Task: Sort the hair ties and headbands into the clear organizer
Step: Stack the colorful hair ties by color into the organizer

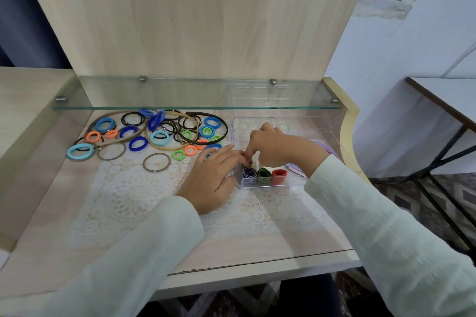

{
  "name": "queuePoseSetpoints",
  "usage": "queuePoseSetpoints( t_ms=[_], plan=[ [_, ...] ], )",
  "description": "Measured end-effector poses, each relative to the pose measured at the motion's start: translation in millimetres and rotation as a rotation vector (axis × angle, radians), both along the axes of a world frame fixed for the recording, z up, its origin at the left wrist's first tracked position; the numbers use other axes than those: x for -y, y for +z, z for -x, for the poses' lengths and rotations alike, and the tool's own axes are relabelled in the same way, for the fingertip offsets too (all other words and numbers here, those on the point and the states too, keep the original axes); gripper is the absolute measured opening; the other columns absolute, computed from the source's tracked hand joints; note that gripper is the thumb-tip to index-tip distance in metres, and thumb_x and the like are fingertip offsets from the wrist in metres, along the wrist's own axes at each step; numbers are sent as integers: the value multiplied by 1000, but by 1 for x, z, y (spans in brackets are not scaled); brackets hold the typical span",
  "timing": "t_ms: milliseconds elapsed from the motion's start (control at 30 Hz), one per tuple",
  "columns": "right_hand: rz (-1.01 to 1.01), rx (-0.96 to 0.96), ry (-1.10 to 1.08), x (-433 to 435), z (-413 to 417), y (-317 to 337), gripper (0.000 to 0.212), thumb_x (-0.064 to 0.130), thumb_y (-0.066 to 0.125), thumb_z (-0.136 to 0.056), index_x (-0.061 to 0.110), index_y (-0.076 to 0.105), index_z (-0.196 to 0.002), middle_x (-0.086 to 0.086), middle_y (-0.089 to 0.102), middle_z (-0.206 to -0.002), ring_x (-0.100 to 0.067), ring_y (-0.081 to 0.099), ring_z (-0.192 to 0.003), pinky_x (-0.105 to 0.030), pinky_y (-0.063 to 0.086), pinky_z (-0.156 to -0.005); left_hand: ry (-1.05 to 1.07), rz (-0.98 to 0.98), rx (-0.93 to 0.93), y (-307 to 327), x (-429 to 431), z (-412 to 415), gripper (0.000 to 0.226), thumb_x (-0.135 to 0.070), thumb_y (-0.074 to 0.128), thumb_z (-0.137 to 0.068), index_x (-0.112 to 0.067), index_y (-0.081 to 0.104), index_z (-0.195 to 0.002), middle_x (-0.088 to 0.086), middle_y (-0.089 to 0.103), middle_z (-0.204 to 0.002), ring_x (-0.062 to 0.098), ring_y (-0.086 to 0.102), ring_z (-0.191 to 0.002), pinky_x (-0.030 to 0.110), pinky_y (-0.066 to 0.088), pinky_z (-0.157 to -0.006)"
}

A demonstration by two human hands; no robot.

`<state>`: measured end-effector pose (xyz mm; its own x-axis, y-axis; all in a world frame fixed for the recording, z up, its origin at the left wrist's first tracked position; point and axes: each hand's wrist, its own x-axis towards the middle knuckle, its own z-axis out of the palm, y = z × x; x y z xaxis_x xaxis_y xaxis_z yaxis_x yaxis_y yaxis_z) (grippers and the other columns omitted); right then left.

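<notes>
Desk surface, wood-grain (46, 213), with a white lace mat (123, 188) over the middle.

Clear plastic organizer box (304, 128) sits at 2 o'clock on the mat. Its near compartment holds three upright stacks: purple-and-white striped hair ties (249, 175), green hair ties (264, 175) and red hair ties (279, 175). A lilac headband (328, 149) lies at the box's 3 o'clock side.

A heap of loose fabric hair ties in mixed colours (159, 137) lies at 10 o'clock, tangled with a thin tan headband (170, 148) and a dark brown headband (226, 127).

Left hand (211, 177): fingers nearly straight, laid over the box's near-left corner, thumb along the wall.

Right hand (270, 147): fingers bent down into that same corner, tips meeting the left hand's. An olive scrap shows beneath them; cannot tell whether it is pinched.

Glass shelf (195, 100) spans 12 o'clock.
</notes>
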<state>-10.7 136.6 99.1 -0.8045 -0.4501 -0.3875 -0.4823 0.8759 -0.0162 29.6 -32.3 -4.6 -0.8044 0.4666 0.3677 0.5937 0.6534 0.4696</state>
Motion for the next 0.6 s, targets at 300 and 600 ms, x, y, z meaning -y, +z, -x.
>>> queuePoseSetpoints(
  t_ms=[300,600],
  plan=[
    [204,-139,-78,-11,9,-2,51,-7,37,-73,36,60,-86,5,48,-98,-19,33,-99,-36,33,-95,-19,-11,11,0,1,0,53,-13,36,-75,-24,57,-122,-10,51,-143,15,27,-146,39,17,-118],
    [188,-131,-234,-8,5,-15,31,8,50,-89,27,75,-94,-1,57,-108,-24,39,-112,-38,38,-95,58,-109,53,4,0,-2,49,-11,40,-77,-23,54,-123,-9,47,-143,6,37,-133,19,17,-110]
  ],
)
